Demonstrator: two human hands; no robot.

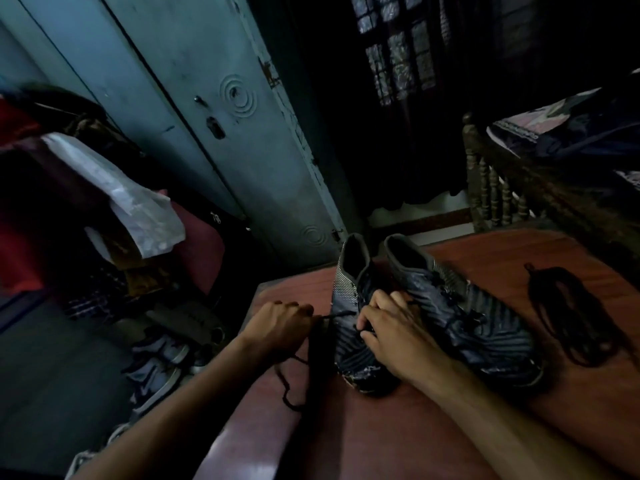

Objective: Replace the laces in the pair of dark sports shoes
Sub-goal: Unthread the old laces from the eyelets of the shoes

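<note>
- The pair of dark sports shoes stood side by side near the far left corner of the reddish table, toes toward the person, heels toward the far edge.
- The left hand was curled round a dark lace and held it taut out to the left of the left shoe; the slack end of that lace looped down over the table's left edge.
- The right hand rested on the left shoe's upper, its fingers bent and pinching at the eyelet area where the lace ran in.
- The right shoe lay just beside the left one; dark lacing seemed to cross its upper, though the dim light left that unclear.
- A loose bundle of dark laces lay apart near the right edge of the table.
- Judged from this, the work looked early to midway: one lace on the left shoe was in hand, and whether it was going in or coming out could not be told; the right shoe seemed not yet dealt with.
- No brand, label or writing could be read on the shoes or elsewhere; only a striped pattern showed on the uppers.
</note>
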